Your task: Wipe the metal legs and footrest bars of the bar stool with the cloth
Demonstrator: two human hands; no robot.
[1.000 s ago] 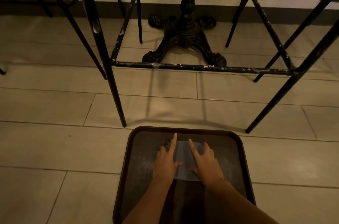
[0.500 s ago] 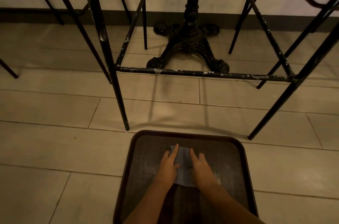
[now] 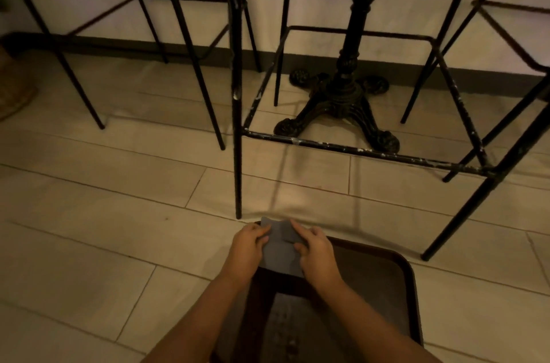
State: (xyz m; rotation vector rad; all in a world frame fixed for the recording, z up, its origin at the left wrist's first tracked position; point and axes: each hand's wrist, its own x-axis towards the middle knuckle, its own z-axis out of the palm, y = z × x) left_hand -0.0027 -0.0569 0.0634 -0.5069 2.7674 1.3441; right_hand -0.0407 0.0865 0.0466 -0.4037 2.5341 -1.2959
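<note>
A folded grey-blue cloth is held up between both hands, above the near-left corner of a dark brown tray. My left hand grips its left edge and my right hand pinches its right edge. Just beyond stands the bar stool with black metal legs: the near-left leg meets the floor right in front of the cloth, and the near-right leg slants off to the right. A paint-flecked front footrest bar joins them low down, with side bars running back.
A black cast-iron table pedestal stands inside the stool's footprint near the wall. Another stool's thin legs stand at the left, and a third stool at the right. The floor is pale tile; a woven object sits at far left.
Both hands were flat on the cloth on the tray; now they have lifted the cloth off it, folded. The view has swung up and left, showing more of the stools.
</note>
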